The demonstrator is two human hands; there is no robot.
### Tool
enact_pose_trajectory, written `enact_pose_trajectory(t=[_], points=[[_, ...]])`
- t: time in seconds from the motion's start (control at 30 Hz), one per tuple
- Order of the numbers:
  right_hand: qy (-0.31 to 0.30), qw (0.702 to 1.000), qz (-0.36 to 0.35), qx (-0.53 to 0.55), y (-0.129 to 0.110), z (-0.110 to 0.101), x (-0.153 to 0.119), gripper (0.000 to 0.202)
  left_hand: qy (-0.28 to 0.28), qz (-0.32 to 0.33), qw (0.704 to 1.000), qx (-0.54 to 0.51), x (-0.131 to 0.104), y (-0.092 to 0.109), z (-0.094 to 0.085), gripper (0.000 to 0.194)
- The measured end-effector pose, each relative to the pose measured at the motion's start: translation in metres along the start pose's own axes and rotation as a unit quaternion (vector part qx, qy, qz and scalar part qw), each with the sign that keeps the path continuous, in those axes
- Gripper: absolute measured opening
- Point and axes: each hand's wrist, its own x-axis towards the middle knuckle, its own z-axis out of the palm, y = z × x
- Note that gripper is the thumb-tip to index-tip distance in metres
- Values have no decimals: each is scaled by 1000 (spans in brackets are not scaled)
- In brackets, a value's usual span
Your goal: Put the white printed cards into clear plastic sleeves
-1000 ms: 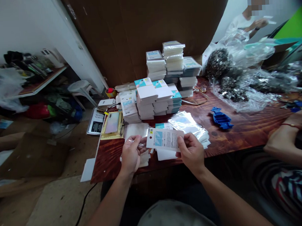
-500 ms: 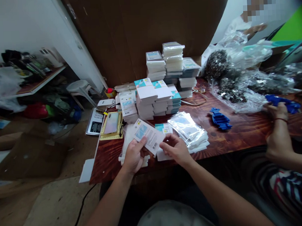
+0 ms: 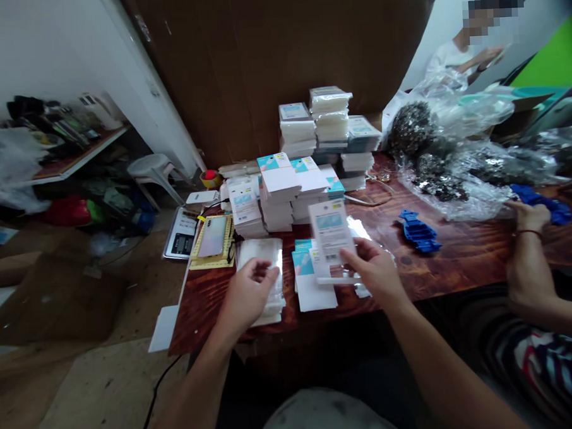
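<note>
My right hand grips a printed card in a clear sleeve by its lower right edge, raised above the table. My left hand is over a stack of clear plastic bags, its fingers loosely curled and the thumb a little apart, with nothing visible between them. Whether its fingertips touch the top bag I cannot tell. Between the hands lies a small pile of blue and white cards. A pile of sleeved cards is partly hidden behind my right hand and the raised card.
Tall stacks of cards and packed sleeves stand at the back. A phone and a digital scale lie left. Right are a blue plastic part, bags of dark pieces and a co-worker's hand.
My right hand has carried the sleeved card to the right and up. My left hand has let go of it and moved back over the clear bags.
</note>
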Motion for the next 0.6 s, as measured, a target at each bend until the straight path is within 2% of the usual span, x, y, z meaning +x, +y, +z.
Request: enact_pose_trajectory(t=[0.03,0.07,0.1,0.13,0.2,0.23,0.27,0.3,0.33,0.4,0.43,0.5,0.6], points=[[49,998,-11,-48,7,-14,6,54,84,12,992,90,3,-6,-10,38],[87,989,-23,-117,14,-26,12,56,145,14,974,170,7,-14,-19,40],[120,970,-32,-207,21,-36,18,56,173,6,958,228,11,-23,-28,43],[147,942,-46,-298,27,-44,23,54,167,-17,952,256,15,-32,-35,45],[198,871,-98,-439,34,-48,27,50,122,-71,955,261,23,-48,-44,40],[210,845,-140,-471,34,-46,26,47,101,-82,958,257,26,-53,-46,36],[203,834,-190,-476,32,-40,23,43,85,-83,961,250,28,-56,-46,32],[169,834,-243,-466,27,-33,18,38,72,-75,964,243,29,-56,-46,28],[107,836,-293,-451,21,-23,11,34,60,-64,968,237,29,-55,-46,26],[-61,818,-366,-439,8,-4,-5,38,36,-45,970,236,28,-47,-45,24],[-137,791,-386,-454,3,6,-14,45,24,-38,969,244,28,-42,-45,23],[-233,719,-406,-513,-4,21,-29,51,5,-27,963,267,27,-33,-47,22],[-277,602,-440,-607,-2,36,-47,36,-7,2,960,281,27,-26,-49,24]])
